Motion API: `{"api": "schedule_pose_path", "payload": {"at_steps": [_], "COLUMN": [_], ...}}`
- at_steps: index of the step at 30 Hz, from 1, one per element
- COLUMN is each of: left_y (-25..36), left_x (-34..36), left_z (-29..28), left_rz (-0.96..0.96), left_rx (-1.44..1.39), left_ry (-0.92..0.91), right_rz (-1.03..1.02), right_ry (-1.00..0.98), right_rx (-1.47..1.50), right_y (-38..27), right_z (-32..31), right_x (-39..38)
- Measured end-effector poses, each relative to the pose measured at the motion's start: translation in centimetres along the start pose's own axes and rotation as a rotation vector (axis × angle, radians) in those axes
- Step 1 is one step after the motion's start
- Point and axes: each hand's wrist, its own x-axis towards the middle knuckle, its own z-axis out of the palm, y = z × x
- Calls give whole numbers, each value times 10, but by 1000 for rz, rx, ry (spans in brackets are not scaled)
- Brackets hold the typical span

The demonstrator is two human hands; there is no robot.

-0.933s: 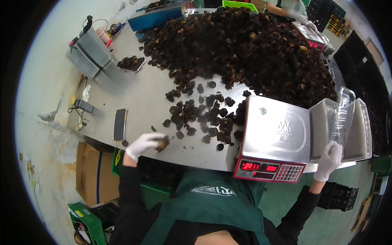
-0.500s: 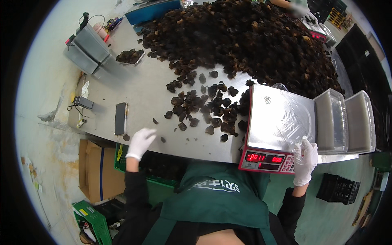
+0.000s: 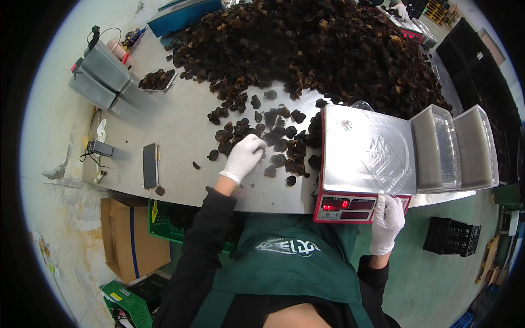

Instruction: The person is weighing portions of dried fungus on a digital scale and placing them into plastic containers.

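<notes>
My gloved left hand (image 3: 245, 158) has curled fingers over loose dark fungus-like pieces (image 3: 291, 152) on the steel table (image 3: 191, 126); what its fingertips hold is hidden. My gloved right hand (image 3: 387, 221) is closed at the front of a red-and-silver scale (image 3: 346, 209), fingertips at the keypad by the near edge of a clear plastic tray (image 3: 377, 164) lying on the weighing plate (image 3: 339, 142); whether they grip anything is unclear. Stacked clear trays (image 3: 470, 147) stand to the right.
A large dark pile (image 3: 301, 44) covers the back, where another person's gloved hand (image 3: 400, 11) is by a second scale. A filled tray (image 3: 157, 81), grey containers (image 3: 103, 74) and a phone (image 3: 150, 167) are left. Crates (image 3: 454, 236) and a cardboard box (image 3: 126, 240) sit below.
The clear tray came from the right stack onto the scale. My left hand let go of a piece, then moved up-right into the pieces. My right hand moved left and down.
</notes>
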Motion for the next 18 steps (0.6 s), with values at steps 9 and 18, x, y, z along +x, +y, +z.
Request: {"api": "schedule_pose_path", "payload": {"at_steps": [9,18], "left_y": [-26,7], "left_x": [-125,-93], "left_z": [-119,-31], "left_rz": [-424,53], "left_rx": [316,437], "left_ry": [-395,16], "right_rz": [61,-67], "right_ry": [-28,-262], "right_rx": [48,220], "right_y": [4,-48], "right_z": [2,33], "right_x": [2,3]}}
